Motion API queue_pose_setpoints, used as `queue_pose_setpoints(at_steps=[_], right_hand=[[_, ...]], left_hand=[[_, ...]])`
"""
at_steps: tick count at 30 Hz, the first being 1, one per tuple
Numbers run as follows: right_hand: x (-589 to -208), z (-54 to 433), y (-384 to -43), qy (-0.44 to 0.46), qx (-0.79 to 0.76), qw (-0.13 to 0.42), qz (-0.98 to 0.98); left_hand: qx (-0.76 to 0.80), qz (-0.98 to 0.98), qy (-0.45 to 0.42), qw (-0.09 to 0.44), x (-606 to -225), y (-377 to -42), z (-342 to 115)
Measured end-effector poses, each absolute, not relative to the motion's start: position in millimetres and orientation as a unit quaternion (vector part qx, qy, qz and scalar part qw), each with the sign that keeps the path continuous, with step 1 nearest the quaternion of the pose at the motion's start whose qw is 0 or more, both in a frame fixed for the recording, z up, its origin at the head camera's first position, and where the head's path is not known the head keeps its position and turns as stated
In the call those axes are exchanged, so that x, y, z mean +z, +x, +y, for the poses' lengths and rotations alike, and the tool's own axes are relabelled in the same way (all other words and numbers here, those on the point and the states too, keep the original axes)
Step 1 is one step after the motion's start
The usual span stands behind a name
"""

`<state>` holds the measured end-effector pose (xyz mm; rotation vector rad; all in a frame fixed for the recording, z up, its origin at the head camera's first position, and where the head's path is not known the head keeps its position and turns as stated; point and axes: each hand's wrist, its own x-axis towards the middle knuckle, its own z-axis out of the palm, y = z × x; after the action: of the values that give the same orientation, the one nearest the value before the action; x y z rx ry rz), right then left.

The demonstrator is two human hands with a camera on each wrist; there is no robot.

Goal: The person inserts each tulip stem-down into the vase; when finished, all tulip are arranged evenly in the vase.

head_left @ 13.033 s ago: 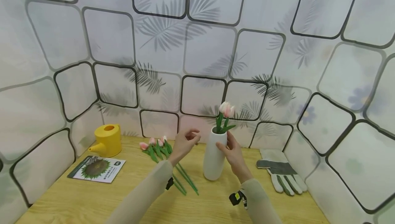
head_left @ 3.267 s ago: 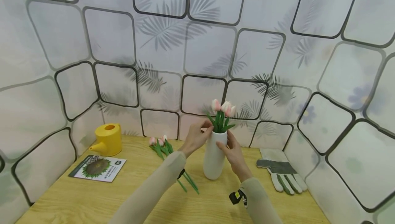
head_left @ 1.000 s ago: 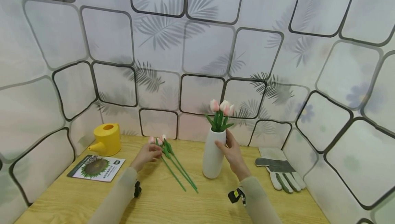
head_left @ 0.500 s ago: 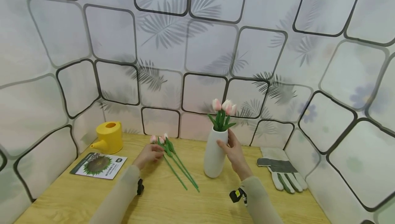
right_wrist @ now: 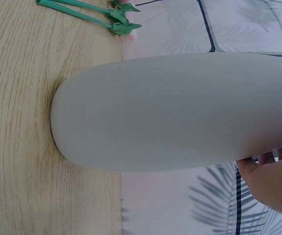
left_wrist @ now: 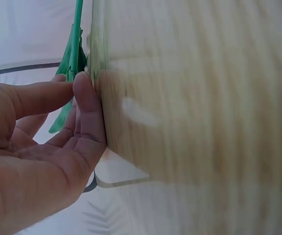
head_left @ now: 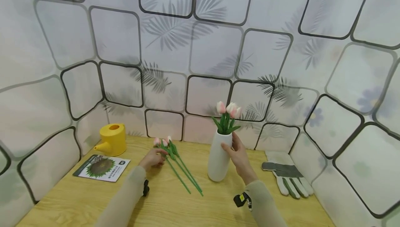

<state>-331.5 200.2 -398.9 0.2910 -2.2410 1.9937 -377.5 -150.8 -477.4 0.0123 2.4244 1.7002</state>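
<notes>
My left hand (head_left: 152,158) is low over the table at the left side of the loose tulips, with thumb and forefinger pinching the leftmost tulip (head_left: 178,176) just below its flower. In the left wrist view, that green stem (left_wrist: 78,22) runs right past the meeting fingertips. Two more pink-and-white tulips (head_left: 184,170) lie beside it, stems pointing toward me. My right hand (head_left: 239,156) grips the upper right side of a tall white vase (head_left: 217,162), which stands upright on the table. Several tulips (head_left: 229,110) rise from its mouth, leaves spread over the rim.
At the left stands a yellow watering can (head_left: 114,140), with a sunflower seed packet (head_left: 101,168) lying before it. A pair of grey-and-white work gloves (head_left: 287,172) lies at the right. A patterned curtain (head_left: 206,46) surrounds the wooden table (head_left: 175,209) on its back and sides.
Since the earliest frame, a tulip has gone from the table into the vase. My left hand has left the vase's rim for the loose tulips. My right hand stays on the vase.
</notes>
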Motion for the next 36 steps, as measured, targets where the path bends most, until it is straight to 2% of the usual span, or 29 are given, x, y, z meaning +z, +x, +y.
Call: queue_pose_setpoints(at_steps=[7,15,29,36], right_hand=[[-382.2,195.4,-316.1,0.104,0.662,0.056,-0.740],[-372.6,191.8,-304.4,0.101,0.659,0.052,-0.743],[-373.9,191.8,-303.7,0.099,0.659,0.049,-0.744],[-372.9,192.2,-304.4,0.100,0.659,0.054,-0.744]], left_hand=[[0.557,0.823,-0.004,0.106,-475.7,-380.1,-148.2],[0.546,0.829,0.025,0.117,-472.3,-377.0,-148.2],[0.580,0.810,0.004,0.086,-481.1,-377.5,-150.4],[0.603,0.797,-0.018,0.024,-481.1,-380.4,-150.3]])
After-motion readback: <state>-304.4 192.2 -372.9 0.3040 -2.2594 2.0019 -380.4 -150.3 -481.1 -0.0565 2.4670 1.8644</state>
